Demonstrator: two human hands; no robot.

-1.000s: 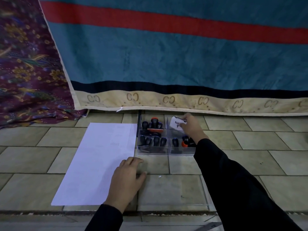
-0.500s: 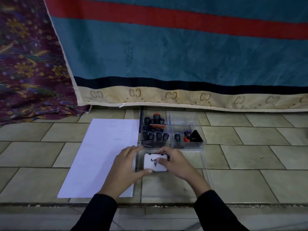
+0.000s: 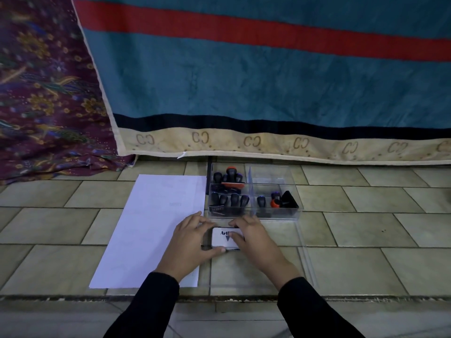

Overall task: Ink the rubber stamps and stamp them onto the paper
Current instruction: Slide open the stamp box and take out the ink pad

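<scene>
1. Both hands clamp the ink pad: left hand grips its left edge, thumb under the near side; right hand presses fingers over its white lid.
2. Just beyond the ink pad, the clear box holds the rubber stamps.
3. Left of the ink pad lies the paper, partly under the left hand.
4. Beyond the ink pad, past the box, a teal blanket hangs down.

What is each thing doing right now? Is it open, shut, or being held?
Ink pad: lid shut, both hands on it.
Left hand: gripping the pad's left side.
Right hand: fingers on the pad's top.
Clear box: open, stamps inside.
Stamps: in the box, untouched.
Paper: flat on the floor; no clear stamp marks visible.
</scene>
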